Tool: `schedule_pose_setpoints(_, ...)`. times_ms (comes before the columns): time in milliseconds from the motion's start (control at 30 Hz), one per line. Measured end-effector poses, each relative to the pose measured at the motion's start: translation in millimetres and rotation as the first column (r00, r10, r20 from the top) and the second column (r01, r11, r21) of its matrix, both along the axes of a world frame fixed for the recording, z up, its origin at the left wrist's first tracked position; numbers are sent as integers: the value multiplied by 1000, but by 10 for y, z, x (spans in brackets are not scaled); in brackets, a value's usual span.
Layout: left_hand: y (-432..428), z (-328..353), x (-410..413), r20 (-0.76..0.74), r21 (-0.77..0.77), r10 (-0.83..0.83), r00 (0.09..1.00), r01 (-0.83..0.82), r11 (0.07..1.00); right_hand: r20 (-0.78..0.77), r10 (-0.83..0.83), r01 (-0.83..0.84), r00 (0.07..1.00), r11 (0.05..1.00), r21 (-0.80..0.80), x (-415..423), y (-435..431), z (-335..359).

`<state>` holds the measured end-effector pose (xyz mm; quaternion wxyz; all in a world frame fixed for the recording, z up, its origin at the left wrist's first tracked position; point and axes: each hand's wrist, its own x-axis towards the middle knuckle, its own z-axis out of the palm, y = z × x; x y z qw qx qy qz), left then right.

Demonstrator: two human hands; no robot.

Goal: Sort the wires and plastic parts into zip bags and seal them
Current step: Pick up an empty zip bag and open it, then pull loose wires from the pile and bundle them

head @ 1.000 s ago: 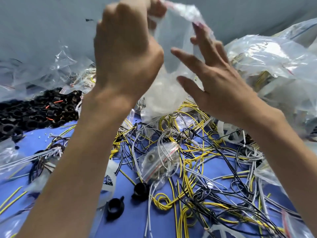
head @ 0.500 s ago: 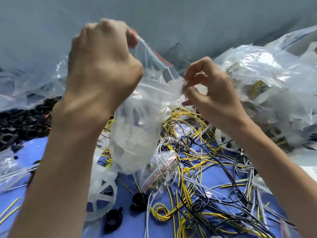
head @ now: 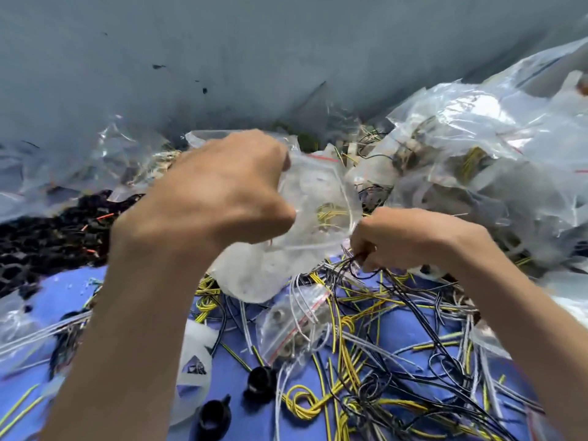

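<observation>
Your left hand (head: 219,192) grips the zip bag (head: 318,192) near its mouth and holds it up over the middle of the table (head: 70,284), probably to keep the opening reachable. Your right hand (head: 410,237) is closed on a few black wires (head: 356,265) just right of the bag, their tails trailing into the wire pile (head: 366,329) nearer you. They look next to go in. The black plastic parts (head: 47,240) sit far left, unbagged.

This looks like a small packing workshop: loose wires (head: 350,329) cover a blue sheet (head: 79,281), black plastic parts (head: 47,237) lie in a heap, and full clear bags (head: 477,160) pile up by a grey wall (head: 254,43).
</observation>
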<state>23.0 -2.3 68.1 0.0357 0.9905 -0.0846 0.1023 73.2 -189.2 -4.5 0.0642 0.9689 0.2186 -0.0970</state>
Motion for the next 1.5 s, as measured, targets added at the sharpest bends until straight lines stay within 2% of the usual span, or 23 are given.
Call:
schedule_pose_setpoints(100,50,-20,17,-52,25,-88,995,89,996,226,13,-43,974,991,128,-9,-55,149)
schedule_pose_setpoints(200,58,-4,-6,-69,-44,-274,959,272,961,421,-2,-169,907,914,368,-29,-44,284)
schedule_pose_setpoints(300,-11,23,-44,15,-155,-407,913,405,901,479,-59,-257,876,783,566,-131,5,403)
schedule_pose_setpoints(400,-87,12,-35,89,-211,-477,875,484,849,505,-96,-308,858,691,654,-209,50,471)
schedule_pose_setpoints(500,-127,-42,1,141,-291,-459,877,480,828,459,-101,-316,883,596,738,-257,70,503)
schedule_pose_setpoints(633,-120,-67,52,210,-365,-453,866,499,786,387,-98,-285,917,520,806,-264,78,551)
schedule_pose_setpoints(833,-38,-72,113,238,-468,-464,853,519,715,207,20,-206,978,224,952,-324,97,581)
schedule_pose_setpoints(900,-53,-73,114,278,-496,-470,838,544,676,171,58,-179,984,171,969,-346,105,587)
schedule_pose_setpoints(1033,-90,-70,115,369,-553,-445,816,578,600,75,59,-82,995,118,990,-349,111,588)
schedule_pose_setpoints(1133,-97,-76,134,448,-645,-333,830,558,522,-72,109,66,991,60,996,-321,105,570)
schedule_pose_setpoints(1267,-44,-79,181,476,-710,-205,855,511,484,-116,183,115,976,15,993,-311,78,577)
schedule_pose_setpoints(1400,-26,-110,207,379,-762,-279,883,468,447,-106,192,107,976,5,994,-292,101,551)
schedule_pose_setpoints(1500,-38,-137,197,357,-710,-335,872,487,509,-80,188,69,979,66,995,-287,127,493)
